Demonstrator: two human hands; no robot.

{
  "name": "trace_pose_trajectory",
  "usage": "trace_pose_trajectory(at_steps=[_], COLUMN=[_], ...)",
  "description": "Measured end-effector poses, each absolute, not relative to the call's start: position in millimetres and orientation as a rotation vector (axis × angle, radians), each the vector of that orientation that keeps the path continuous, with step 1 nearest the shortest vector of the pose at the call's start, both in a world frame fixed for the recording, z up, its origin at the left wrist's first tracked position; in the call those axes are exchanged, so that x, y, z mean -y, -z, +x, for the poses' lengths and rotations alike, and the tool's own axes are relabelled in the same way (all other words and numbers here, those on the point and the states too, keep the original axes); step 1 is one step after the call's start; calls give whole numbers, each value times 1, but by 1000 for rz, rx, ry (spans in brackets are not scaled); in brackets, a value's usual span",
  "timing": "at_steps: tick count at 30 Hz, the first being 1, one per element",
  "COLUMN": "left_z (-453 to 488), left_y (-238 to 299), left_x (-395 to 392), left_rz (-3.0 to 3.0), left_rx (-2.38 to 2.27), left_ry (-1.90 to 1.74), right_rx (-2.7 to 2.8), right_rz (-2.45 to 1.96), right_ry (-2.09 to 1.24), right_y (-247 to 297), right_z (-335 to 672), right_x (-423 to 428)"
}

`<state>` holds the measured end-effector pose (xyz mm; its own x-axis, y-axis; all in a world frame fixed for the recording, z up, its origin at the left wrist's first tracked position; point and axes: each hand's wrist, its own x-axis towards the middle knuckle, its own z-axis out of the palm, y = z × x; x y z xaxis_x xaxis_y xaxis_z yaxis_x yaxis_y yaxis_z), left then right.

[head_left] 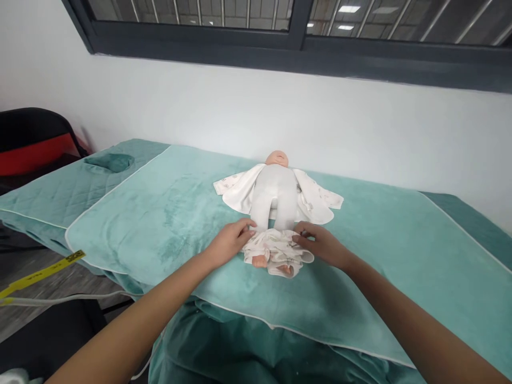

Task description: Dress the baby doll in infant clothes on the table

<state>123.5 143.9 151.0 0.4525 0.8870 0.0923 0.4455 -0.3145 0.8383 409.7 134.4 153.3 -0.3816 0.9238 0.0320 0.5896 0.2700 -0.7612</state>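
A baby doll [276, 186] with a white cloth body lies on its back, its head toward the wall. Under its torso a white printed baby shirt [240, 194] is spread out, with the front unfastened and the sleeves stretched to both sides. White printed baby pants [276, 248] are bunched around the lower legs, and the feet poke out of them. My left hand [232, 241] pinches the waistband at the left edge. At the right edge my right hand [320, 242] grips the same waistband between thumb and fingers.
The doll rests on a teal padded bed cover [168, 213] with a face hole [110, 161] at the left end. A black and red chair [36, 144] stands at the far left. A yellow tag [44, 273] and a white cable [72, 300] hang near the left front edge.
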Motion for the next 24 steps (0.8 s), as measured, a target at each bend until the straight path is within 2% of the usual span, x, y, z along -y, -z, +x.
trace_pose_trajectory(at_steps=[4, 8, 16, 24], left_z=[123, 121, 121, 130], left_y=[-147, -152, -154, -139], left_x=[-157, -164, -167, -188], left_rz=[2036, 2098, 2079, 1884], left_rx=[-1049, -941, -897, -1051], left_ry=[-663, -652, -552, -872], right_rx=[2082, 2131, 2245, 2228], right_rz=[-1352, -1357, -1254, -1218], right_ry=[-465, -234, -97, -147], right_y=[-151, -142, -131, -128], right_z=[400, 390, 395, 402], right_x=[-144, -160, -174, -183])
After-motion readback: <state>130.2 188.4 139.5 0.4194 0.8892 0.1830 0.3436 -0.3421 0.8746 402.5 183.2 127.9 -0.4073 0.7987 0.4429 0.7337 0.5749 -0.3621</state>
